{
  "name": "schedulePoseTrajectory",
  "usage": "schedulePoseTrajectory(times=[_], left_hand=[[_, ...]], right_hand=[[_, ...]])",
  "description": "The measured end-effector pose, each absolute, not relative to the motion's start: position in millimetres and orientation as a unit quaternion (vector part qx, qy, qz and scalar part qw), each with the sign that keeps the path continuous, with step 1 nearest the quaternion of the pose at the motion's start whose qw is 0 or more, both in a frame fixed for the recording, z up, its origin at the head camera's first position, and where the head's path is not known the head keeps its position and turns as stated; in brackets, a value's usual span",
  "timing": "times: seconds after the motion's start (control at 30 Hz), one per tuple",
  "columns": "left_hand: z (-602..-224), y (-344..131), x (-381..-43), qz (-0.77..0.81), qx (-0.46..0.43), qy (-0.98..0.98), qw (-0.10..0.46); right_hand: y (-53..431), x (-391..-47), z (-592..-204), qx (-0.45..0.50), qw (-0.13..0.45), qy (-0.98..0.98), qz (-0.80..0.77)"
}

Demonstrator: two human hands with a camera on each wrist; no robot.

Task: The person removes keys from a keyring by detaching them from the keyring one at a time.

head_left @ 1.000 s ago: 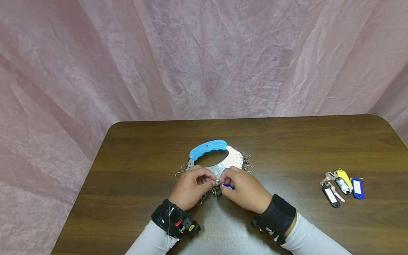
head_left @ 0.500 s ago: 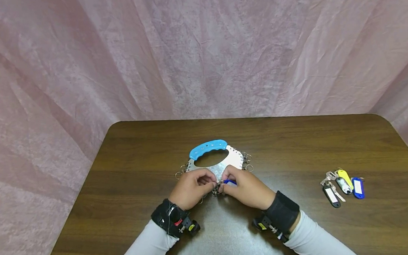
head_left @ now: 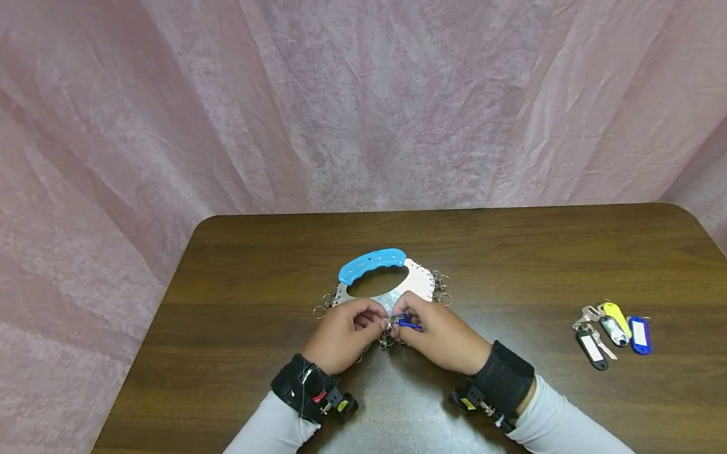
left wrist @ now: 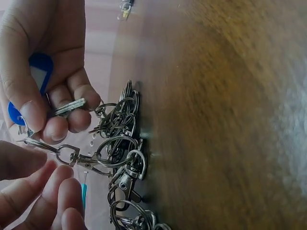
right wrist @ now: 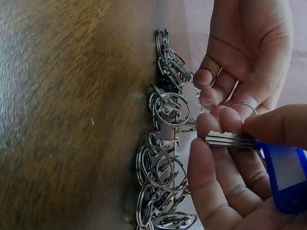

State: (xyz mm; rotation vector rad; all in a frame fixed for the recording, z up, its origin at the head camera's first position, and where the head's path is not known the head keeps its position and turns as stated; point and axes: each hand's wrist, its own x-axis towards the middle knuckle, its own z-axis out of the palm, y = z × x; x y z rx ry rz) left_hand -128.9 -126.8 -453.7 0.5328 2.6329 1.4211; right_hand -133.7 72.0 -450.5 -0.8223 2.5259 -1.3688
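A metal key carrier [head_left: 418, 280] with a blue grip handle [head_left: 371, 261] lies on the table, with swivel clasps and split rings along its edge. At its near edge, my left hand [head_left: 343, 337] pinches a split ring [left wrist: 36, 143] that hangs from a swivel clasp [left wrist: 72, 157]. My right hand [head_left: 440, 332] faces it, holding a blue key tag [right wrist: 287, 177] and a silver key [right wrist: 230, 140] between thumb and fingers. The tag's end meets the split ring in the left wrist view. The right thumb covers the link between key and tag.
To the right on the wooden table [head_left: 502, 258] lie keys with a black tag [head_left: 592, 350], a yellow tag [head_left: 617, 318] and another blue tag [head_left: 639, 335]. Loose split rings [right wrist: 163, 165] crowd the carrier's edge. A pink curtain [head_left: 351, 91] hangs behind the table.
My right hand has shifted slightly and turned the blue key tag, so it now shows edge-on. The left hand and the carrier stay nearly where they were.
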Motion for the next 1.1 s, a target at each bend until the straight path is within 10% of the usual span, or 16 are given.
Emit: schedulePoseTrajectory(times=[1.1], left_hand=[[-455.5,-127.0,-128.7,0.437,0.174,0.882,0.026]], right_hand=[[70.6,-131.0,-451.5,-0.304,0.107,0.847,-0.424]])
